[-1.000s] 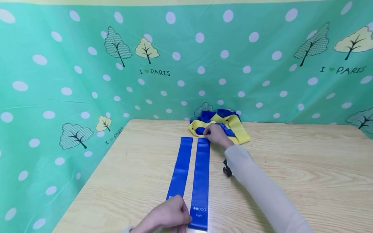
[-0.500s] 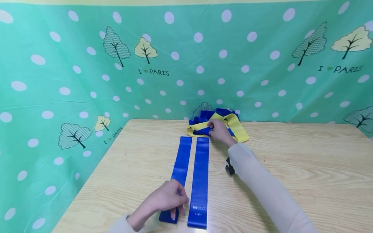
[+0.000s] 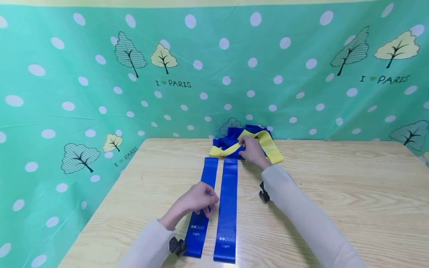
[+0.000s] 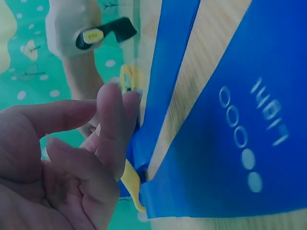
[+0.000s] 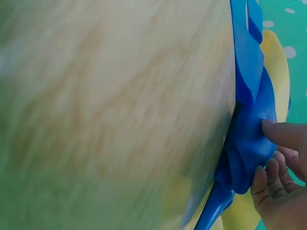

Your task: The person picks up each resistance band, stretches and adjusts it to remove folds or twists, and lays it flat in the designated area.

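Two flat blue resistance bands lie lengthwise, the left band and the right band, a narrow gap between them. Both carry the word "Light" and a row of dots near the close end. Over the left band hovers my left hand, fingers loosely bent around nothing. At the back, my right hand pinches a crumpled blue resistance band in a heap, its thumb on the band's face in the right wrist view. A yellow band is tangled through that heap.
The wooden table extends to both sides of the bands. A green dotted curtain hangs right behind the heap. Black straps with buckles, such as the left buckle, are worn at both wrists.
My left hand has left the near end of the right band and moved forward over the left one. In the heap, the yellow loop has shifted and more blue shows around my right hand.
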{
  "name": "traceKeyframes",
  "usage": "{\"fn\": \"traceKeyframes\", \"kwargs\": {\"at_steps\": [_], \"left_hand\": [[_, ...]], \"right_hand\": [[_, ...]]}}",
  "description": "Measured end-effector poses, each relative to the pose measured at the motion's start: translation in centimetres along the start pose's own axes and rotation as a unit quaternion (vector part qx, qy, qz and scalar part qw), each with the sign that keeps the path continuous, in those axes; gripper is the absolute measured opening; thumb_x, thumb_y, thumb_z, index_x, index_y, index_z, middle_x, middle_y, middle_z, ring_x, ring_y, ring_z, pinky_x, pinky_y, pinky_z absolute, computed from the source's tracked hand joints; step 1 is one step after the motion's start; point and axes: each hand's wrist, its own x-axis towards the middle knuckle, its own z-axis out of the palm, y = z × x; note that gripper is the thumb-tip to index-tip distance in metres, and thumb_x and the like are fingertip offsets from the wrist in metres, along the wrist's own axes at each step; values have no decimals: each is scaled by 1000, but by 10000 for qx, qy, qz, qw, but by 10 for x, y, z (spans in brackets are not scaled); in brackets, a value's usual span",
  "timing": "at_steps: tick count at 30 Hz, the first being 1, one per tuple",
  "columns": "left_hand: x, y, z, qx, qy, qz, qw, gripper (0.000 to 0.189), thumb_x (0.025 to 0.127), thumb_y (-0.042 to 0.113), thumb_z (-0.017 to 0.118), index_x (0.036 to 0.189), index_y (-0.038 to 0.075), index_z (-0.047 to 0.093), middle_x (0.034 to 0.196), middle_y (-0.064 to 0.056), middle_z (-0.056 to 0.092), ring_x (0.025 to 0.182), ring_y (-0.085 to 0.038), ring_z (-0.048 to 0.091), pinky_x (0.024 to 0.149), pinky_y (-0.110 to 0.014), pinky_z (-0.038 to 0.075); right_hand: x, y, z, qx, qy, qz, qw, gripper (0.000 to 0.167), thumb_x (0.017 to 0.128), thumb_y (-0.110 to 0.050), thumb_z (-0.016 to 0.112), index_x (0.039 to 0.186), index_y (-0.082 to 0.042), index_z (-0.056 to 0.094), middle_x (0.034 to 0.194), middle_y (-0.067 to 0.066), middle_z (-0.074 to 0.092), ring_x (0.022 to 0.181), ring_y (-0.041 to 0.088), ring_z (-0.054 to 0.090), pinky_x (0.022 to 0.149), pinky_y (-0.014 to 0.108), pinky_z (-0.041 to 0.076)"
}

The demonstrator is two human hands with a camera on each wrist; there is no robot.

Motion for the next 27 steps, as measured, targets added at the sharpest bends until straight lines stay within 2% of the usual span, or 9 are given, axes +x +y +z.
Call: {"fn": "traceKeyframes", "kwargs": {"at_steps": [9,14,17,21,27], "left_hand": [[31,-1,-5,16,481,-60,9988,13,90,10,56,89,0,64,78,-10,71,61,-19,69,44,-26,45],[49,3,-6,-107,651,-36,9978,13,89,9,56,98,0,61,84,-13,71,66,-19,68,49,-27,50],[60,8,-5,-223,819,71,9964,21,90,8,56,108,-2,59,92,-15,68,74,-22,68,56,-31,54],[72,14,-4,-271,1130,273,9929,31,88,6,56,117,-5,58,107,-18,65,88,-26,66,66,-33,56],[90,21,-2,-123,1249,213,9919,40,90,7,55,129,-2,55,129,-19,58,115,-32,59,90,-41,52]], "right_hand": [[-6,-2,4,-152,-2,25,9999,41,83,-9,71,119,1,55,126,19,49,115,33,49,99,44,43],[-10,-2,3,-168,-4,-10,9999,40,82,-10,72,117,1,56,123,19,53,115,33,51,100,43,43],[-10,-1,0,-186,0,-2,9998,43,81,-11,74,117,2,55,123,19,55,115,32,51,100,43,43],[-11,2,-2,-215,-75,204,9995,49,80,-15,75,120,2,53,124,18,54,115,32,51,99,44,43],[-14,6,-6,-221,-148,406,9988,45,80,-17,76,115,1,55,116,17,60,103,29,57,89,42,48]]}}
